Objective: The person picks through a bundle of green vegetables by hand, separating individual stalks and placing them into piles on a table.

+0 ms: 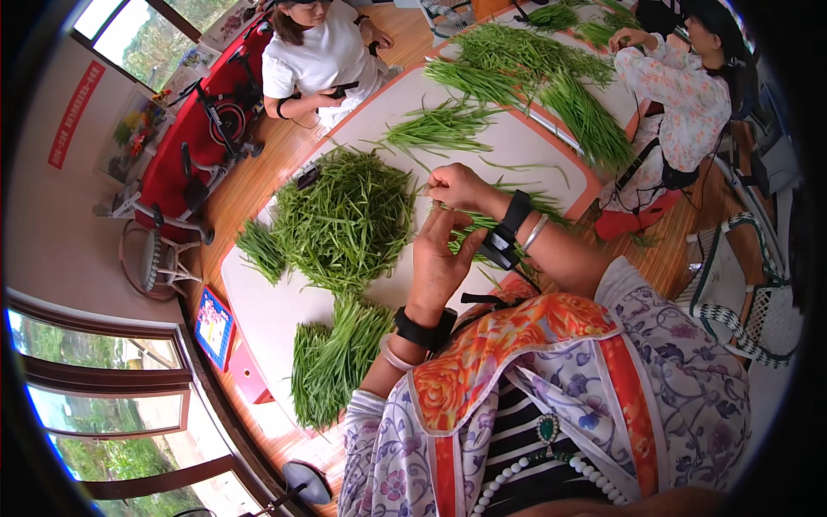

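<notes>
The orange-rimmed white table is topped by a big heap of green stalks, set near its far edge; a thick bundle is laid by the near left corner. Toward the near edge, the left hand and right hand are held together, fingers bent (whether any stalk is gripped cannot be told)

Slender green stalks, heaped and bundled around the hands.
A tangled heap lies left of the hands, a small bundle at its outer side. A thick, mostly aligned sheaf sits left and nearer the body; a looser bunch spreads beyond the hands.
</notes>
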### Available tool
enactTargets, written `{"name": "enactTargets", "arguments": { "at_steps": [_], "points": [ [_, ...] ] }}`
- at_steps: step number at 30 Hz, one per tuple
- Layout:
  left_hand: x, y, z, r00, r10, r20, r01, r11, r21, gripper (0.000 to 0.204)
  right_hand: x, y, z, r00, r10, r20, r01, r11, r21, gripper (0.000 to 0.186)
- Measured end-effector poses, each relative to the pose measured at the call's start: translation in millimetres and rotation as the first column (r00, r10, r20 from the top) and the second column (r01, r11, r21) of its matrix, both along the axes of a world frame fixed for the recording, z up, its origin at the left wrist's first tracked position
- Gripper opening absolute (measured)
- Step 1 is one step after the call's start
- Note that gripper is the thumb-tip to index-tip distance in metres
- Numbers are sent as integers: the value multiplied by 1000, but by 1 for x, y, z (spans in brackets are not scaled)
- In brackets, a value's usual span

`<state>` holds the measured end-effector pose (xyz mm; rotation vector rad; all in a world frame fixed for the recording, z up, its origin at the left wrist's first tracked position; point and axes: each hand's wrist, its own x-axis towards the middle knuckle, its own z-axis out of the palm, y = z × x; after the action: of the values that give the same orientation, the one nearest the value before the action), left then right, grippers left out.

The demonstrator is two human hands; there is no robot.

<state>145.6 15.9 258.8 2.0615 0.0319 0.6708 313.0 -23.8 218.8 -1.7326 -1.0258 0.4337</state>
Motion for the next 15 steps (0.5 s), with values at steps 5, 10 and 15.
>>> {"name": "enactTargets", "arguments": {
  "at_steps": [5, 10, 15],
  "points": [
    [9, -13, 10, 993, -111, 29, 109, 993, 47, 37, 4, 3, 2, 989, 5, -145, 6, 997, 76, 13],
    [21, -21, 4, 998, -58, 3, 58, 993, 103, 57, 13, 16, 8, 996, -79, 31, 75, 991, 113, 15],
    [18, -26, 4, 994, -91, -68, 99, 988, 118, 40, 15, 4, -19, 994, -109, 2, 109, 990, 85, 17]
  ]
}}
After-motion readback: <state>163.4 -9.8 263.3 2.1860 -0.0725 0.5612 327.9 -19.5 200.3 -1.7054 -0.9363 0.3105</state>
